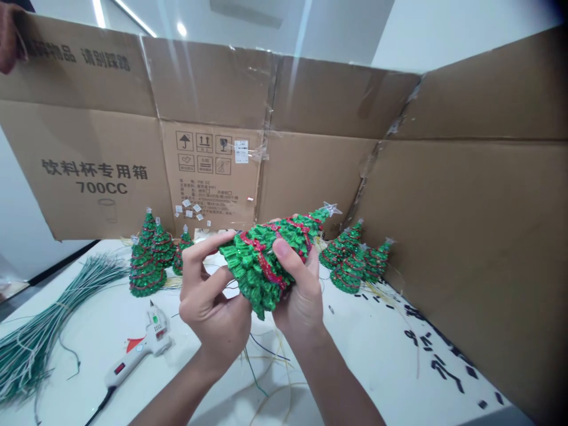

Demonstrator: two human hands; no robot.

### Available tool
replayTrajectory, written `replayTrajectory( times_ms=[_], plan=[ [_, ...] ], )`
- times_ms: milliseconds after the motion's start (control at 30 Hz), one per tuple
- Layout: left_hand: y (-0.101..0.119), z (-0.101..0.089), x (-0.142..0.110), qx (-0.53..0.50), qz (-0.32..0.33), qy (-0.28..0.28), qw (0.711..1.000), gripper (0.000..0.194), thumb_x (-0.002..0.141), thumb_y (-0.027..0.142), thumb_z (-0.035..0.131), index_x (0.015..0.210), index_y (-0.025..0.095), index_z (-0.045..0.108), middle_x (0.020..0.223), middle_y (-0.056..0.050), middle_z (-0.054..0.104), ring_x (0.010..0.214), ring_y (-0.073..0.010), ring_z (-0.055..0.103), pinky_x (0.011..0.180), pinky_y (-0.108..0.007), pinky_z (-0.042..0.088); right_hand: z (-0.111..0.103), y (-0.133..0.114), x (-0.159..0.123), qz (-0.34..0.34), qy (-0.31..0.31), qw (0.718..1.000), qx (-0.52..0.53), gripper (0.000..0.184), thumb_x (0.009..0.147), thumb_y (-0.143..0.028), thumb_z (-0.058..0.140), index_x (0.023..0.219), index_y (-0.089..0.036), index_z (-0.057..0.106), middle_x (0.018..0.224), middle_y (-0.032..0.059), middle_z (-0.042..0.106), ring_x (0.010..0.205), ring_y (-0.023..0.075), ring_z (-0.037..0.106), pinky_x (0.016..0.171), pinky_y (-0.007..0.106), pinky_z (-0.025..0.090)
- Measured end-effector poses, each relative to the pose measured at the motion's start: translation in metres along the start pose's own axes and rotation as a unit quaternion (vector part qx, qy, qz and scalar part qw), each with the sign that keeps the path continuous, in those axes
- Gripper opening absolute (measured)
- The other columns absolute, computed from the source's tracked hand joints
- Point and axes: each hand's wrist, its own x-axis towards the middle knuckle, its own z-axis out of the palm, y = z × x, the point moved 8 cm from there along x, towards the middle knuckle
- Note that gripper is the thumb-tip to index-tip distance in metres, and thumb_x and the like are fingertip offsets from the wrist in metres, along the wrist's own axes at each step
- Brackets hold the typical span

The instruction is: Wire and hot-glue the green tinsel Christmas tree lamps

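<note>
A small green Christmas tree (266, 260) with red garland and a clear star on its tip lies tilted in my hands, tip pointing up and to the right. My right hand (297, 290) grips it round the middle, thumb across the garland. My left hand (213, 302) is at the tree's wide base, fingers curled and thumb stretched toward it.
Finished little trees stand at the back left (148, 260) and back right (355, 257). A white glue gun (142, 346) lies on the white table (381, 349). A bundle of green wires (39, 319) lies at the left. Cardboard walls (465, 236) enclose the table. Black scraps litter the right side.
</note>
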Motion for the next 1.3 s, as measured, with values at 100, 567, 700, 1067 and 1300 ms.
replayTrajectory(
  times_ms=[100,567,700,1067,1300],
  plan=[
    [0.005,-0.002,0.002,0.005,0.02,0.001,1.0,0.017,0.087,0.006,0.081,0.085,0.023,0.078,0.125,-0.004,0.073,0.105,-0.0243,0.072,0.084,-0.043,0.056,0.003,-0.002,-0.002,-0.008,-0.016,1.0,0.016,0.039,0.081,-0.026,0.094,0.109,-0.03,0.068,0.093,-0.0029,0.076,0.079,0.0169,0.076,0.087,0.037,0.068],
    [0.011,-0.004,0.006,0.032,0.079,-0.013,0.996,0.021,0.083,0.003,0.081,0.088,0.023,0.078,0.122,-0.005,0.075,0.102,-0.025,0.069,0.079,-0.042,0.051,0.003,0.0,0.0,-0.003,-0.019,1.0,0.013,0.035,0.08,-0.029,0.093,0.108,-0.031,0.071,0.092,-0.0015,0.075,0.085,0.021,0.078,0.095,0.042,0.067],
    [0.011,-0.003,0.008,0.037,0.088,-0.014,0.995,0.021,0.083,0.004,0.082,0.089,0.023,0.078,0.12,-0.005,0.075,0.101,-0.0248,0.07,0.081,-0.044,0.053,0.001,0.0,0.0,0.001,-0.011,1.0,0.007,0.034,0.078,-0.029,0.094,0.105,-0.03,0.073,0.094,0.0,0.077,0.087,0.0222,0.078,0.095,0.042,0.067],
    [0.01,-0.003,0.01,0.05,0.102,-0.031,0.993,0.017,0.086,0.008,0.082,0.086,0.024,0.076,0.12,-0.005,0.076,0.103,-0.0259,0.071,0.085,-0.045,0.057,0.002,0.006,0.001,0.029,-0.034,0.999,0.007,0.031,0.08,-0.03,0.093,0.105,-0.028,0.074,0.095,0.0007,0.078,0.085,0.0234,0.079,0.09,0.043,0.069],
    [0.008,-0.003,0.01,0.038,0.104,-0.03,0.993,0.021,0.081,0.003,0.084,0.081,0.023,0.075,0.12,-0.004,0.076,0.102,-0.0247,0.071,0.083,-0.045,0.056,-0.003,0.016,-0.001,0.074,0.022,0.995,0.062,0.038,0.075,-0.032,0.094,0.105,-0.027,0.07,0.091,0.0,0.078,0.086,0.0249,0.079,0.099,0.048,0.066]
  ],
)
